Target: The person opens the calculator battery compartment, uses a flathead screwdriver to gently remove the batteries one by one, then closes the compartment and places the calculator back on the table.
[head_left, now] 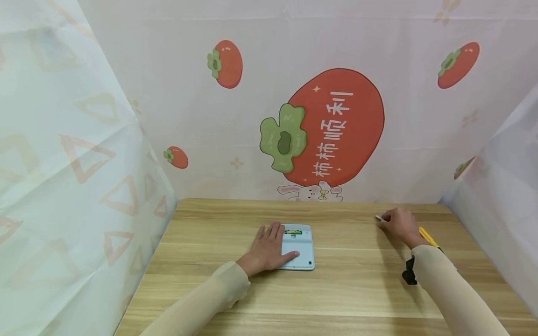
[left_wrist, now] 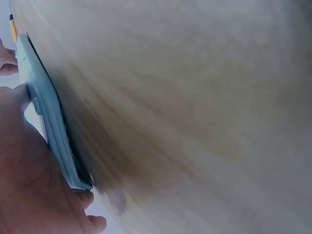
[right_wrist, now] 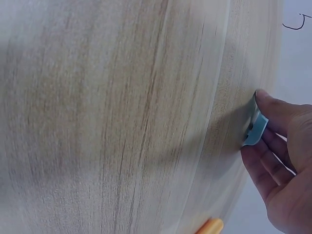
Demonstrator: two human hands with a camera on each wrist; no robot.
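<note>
Nearest on the desk (head_left: 336, 298), the left hand (head_left: 265, 249) lies spread over the left side of a flat pale blue device (head_left: 300, 259), its fingers pointing away from the person and its thumb reaching across the lower part; it presses rather than grips. The device's long axis seems to run near to far, though the hand covers its left edge. Close to its far end sits an uncovered slot with a green battery (head_left: 293, 232) lying crosswise. Off to the right, beside the right wrist, rests a yellow-handled screwdriver (head_left: 428, 237), partly hidden by the arm. A little farther out, the right hand (head_left: 399, 227) pinches a small pale blue piece (right_wrist: 257, 129) between thumb and fingers, close to the desk's far edge. The relation that matters most, as I judge it, is that gap: the slot lies to the left of the right hand, well apart and slightly nearer the person, while the left hand already touches the device. How the piece would line up with the slot, I cannot tell.
</note>
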